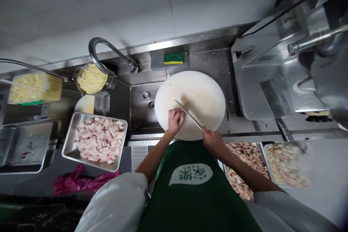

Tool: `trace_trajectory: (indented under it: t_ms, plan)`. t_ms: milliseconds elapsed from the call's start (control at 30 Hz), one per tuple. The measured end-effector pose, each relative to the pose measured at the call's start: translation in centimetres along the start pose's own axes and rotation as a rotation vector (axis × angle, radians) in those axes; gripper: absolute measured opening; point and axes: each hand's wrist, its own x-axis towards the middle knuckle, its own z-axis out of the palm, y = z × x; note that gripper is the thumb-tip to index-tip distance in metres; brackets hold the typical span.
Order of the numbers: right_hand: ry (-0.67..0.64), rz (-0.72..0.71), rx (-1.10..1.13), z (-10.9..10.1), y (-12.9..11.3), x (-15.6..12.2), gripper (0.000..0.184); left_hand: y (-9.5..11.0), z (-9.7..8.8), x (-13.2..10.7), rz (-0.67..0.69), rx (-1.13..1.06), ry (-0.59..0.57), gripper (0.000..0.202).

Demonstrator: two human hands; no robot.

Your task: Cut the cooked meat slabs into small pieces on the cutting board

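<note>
My right hand (213, 140) is wrapped round the handle of a kitchen knife (191, 116). The narrow blade slants across a round white cutting board (209, 94), its tip pointing away and to the left. Beside the blade, my left hand (176, 120) rests on the board with fingers curled and pressed together. A small pale scrap shows by the fingertips and blade; what the fingers hold, if anything, is too small to name. The board lies across the steel sink edge, in front of my green apron (190, 195).
Left stand a metal tray of pale meat pieces (100, 139), a pot of yellow slices (92, 79) and a curved faucet (95, 49). A green-yellow sponge (173, 58) lies behind the board. Right are a steel machine (277, 98), a cleaver (277, 99) and trays of chopped food (246, 159).
</note>
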Motion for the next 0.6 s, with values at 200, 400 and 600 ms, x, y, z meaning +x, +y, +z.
trace_trajectory:
  t_ms: [200, 400, 600]
  plan:
    - [-0.034, 0.068, -0.061, 0.5, 0.3, 0.0, 0.032, 0.4, 0.0, 1.7, 0.038, 0.028, -0.122, 0.015]
    - [-0.103, 0.081, 0.033, -0.9, 0.4, 3.0, 0.033, 0.2, 0.1, 2.1, 0.044, -0.009, -0.176, 0.018]
    - [-0.033, 0.043, 0.021, -3.3, -0.1, 5.3, 0.034, 0.0, 0.1, 2.7, 0.08, 0.031, -0.279, 0.02]
